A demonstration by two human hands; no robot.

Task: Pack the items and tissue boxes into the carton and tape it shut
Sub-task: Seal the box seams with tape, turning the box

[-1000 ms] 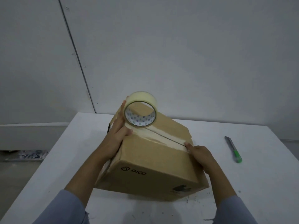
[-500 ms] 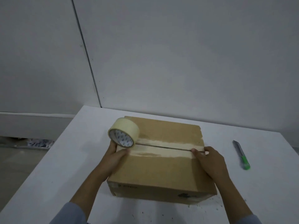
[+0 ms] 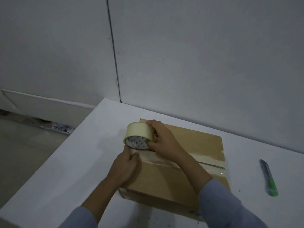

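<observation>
Showing a blue pattern printed inside the core of the tape roll (image 3: 139, 135), too blurred to read; carrying faint dark print along the near face of the carton (image 3: 179, 170), also unreadable. Curling closed around the roll with the right hand (image 3: 162, 140), fingers (image 3: 152, 123) wrapping over its far rim and thumb pressing at its near rim, holding it on edge at the carton's left end. Pinching shut with the left hand (image 3: 125, 168) at the carton's left edge just below the roll, thumb and forefinger closing on the tape strip (image 3: 166, 160) where it leaves the roll. Running glossy along the centre seam, from the left edge across to the right edge and folding down over it. Sitting closed and flat on the white bench (image 3: 69, 170), flaps down, contents hidden. Lying well apart on the bench to the right of the carton, a utility knife (image 3: 269, 179) with a grey body and a green end. Covering both forearms near the bottom, blue sleeves (image 3: 230, 209).
</observation>
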